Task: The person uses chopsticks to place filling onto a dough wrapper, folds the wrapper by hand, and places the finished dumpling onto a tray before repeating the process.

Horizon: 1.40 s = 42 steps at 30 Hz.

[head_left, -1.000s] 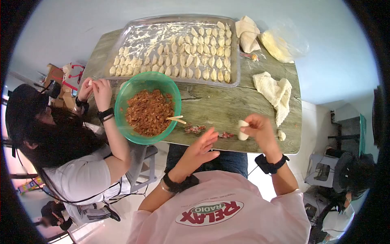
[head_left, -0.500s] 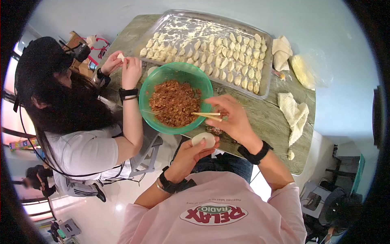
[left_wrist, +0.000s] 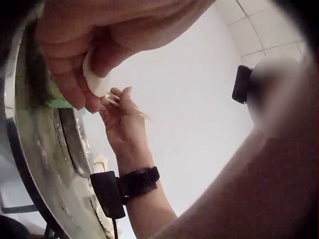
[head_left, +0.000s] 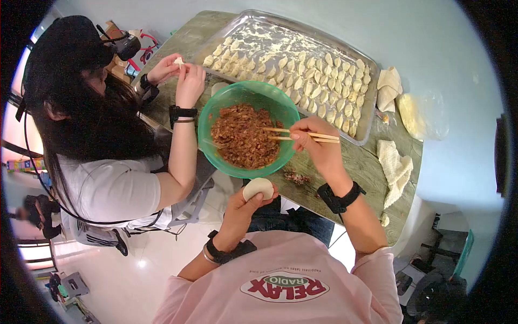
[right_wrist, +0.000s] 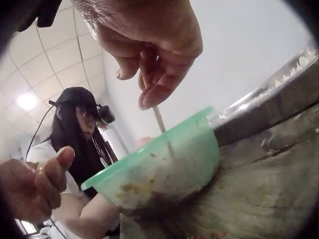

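Note:
A round white dough wrapper (head_left: 258, 189) lies across my left hand (head_left: 242, 210), pinched under the thumb just in front of the bowl. My right hand (head_left: 319, 151) grips a pair of wooden chopsticks (head_left: 328, 139) over the right rim of the green bowl (head_left: 204, 127). Their tips reach into the reddish-brown minced filling (head_left: 243, 135). In the left wrist view the wrapper (left_wrist: 92, 77) shows bent between thumb and fingers. From the right wrist, a chopstick (right_wrist: 159, 119) slants down behind the bowl's translucent wall (right_wrist: 202, 147).
Behind the bowl stands a metal tray (head_left: 368, 127) with rows of dumplings. A person (head_left: 108, 189) at the left works a small piece of dough (head_left: 179, 62). Cloths (head_left: 395, 167) and a plastic bag (head_left: 431, 116) lie at the right. Dark scraps (head_left: 297, 177) sit near the table's front edge.
The wrapper passed from my right hand to my left, which came towards the bowl. My right hand moved left from the table's right side and took up the chopsticks. The head view shifted.

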Each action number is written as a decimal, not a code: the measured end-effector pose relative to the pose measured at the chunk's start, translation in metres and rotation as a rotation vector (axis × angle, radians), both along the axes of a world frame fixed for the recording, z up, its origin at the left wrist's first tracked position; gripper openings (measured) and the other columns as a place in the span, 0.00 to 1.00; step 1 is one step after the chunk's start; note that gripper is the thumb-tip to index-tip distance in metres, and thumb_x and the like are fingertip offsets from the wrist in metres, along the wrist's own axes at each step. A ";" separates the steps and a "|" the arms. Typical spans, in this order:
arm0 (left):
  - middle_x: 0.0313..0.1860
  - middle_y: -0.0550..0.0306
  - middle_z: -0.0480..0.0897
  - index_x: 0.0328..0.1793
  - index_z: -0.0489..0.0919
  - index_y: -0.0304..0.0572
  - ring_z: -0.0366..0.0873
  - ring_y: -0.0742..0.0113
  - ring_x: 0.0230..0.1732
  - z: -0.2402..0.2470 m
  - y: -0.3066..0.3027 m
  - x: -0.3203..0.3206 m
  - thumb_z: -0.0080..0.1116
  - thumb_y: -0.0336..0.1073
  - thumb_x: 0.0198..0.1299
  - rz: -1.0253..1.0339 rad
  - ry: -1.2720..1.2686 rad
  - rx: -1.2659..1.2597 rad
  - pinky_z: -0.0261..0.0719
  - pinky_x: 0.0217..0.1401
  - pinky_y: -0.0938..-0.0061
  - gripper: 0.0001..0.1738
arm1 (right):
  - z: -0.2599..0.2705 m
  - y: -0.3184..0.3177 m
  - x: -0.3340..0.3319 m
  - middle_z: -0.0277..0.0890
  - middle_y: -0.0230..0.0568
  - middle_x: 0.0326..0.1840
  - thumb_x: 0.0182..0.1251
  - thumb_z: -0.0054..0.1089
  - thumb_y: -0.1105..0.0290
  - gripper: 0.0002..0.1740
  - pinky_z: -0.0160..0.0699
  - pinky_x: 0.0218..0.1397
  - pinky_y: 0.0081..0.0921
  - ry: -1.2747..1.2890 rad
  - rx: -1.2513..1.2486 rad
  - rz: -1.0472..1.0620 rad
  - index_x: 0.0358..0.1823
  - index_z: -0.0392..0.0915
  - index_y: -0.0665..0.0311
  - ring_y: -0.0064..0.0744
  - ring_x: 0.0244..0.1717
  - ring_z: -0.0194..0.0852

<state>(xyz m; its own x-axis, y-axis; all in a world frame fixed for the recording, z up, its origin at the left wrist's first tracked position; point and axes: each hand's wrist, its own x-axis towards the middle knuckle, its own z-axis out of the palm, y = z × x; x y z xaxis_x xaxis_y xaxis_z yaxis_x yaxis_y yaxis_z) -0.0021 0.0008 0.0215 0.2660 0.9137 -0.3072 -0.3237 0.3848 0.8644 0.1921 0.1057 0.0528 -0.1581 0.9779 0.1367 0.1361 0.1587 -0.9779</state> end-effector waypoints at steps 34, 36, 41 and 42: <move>0.53 0.48 0.77 0.59 0.66 0.35 0.76 0.62 0.53 0.001 0.006 -0.023 0.45 0.35 0.68 0.301 -0.139 -0.034 0.73 0.58 0.69 0.17 | -0.025 -0.002 -0.003 0.76 0.42 0.28 0.67 0.53 0.62 0.16 0.79 0.25 0.22 0.393 -0.397 -0.078 0.36 0.75 0.73 0.30 0.24 0.78; 0.54 0.48 0.76 0.60 0.66 0.36 0.75 0.62 0.55 0.003 0.006 -0.024 0.44 0.36 0.68 0.297 -0.171 -0.044 0.72 0.59 0.69 0.17 | -0.027 -0.003 0.000 0.76 0.43 0.29 0.68 0.51 0.62 0.17 0.80 0.26 0.22 0.428 -0.436 -0.076 0.37 0.75 0.73 0.31 0.25 0.78; 0.55 0.49 0.75 0.60 0.66 0.36 0.72 0.63 0.58 0.008 0.008 -0.025 0.44 0.38 0.68 0.291 -0.217 -0.025 0.68 0.63 0.68 0.18 | -0.034 -0.003 0.010 0.76 0.43 0.29 0.68 0.52 0.60 0.19 0.81 0.28 0.23 0.619 -0.500 -0.137 0.37 0.75 0.74 0.32 0.26 0.79; 0.55 0.49 0.75 0.60 0.66 0.36 0.72 0.63 0.58 0.009 0.009 -0.024 0.45 0.39 0.68 0.293 -0.220 -0.013 0.67 0.64 0.68 0.19 | -0.035 -0.003 0.010 0.76 0.43 0.29 0.68 0.52 0.60 0.19 0.81 0.28 0.23 0.618 -0.500 -0.137 0.37 0.75 0.74 0.32 0.26 0.79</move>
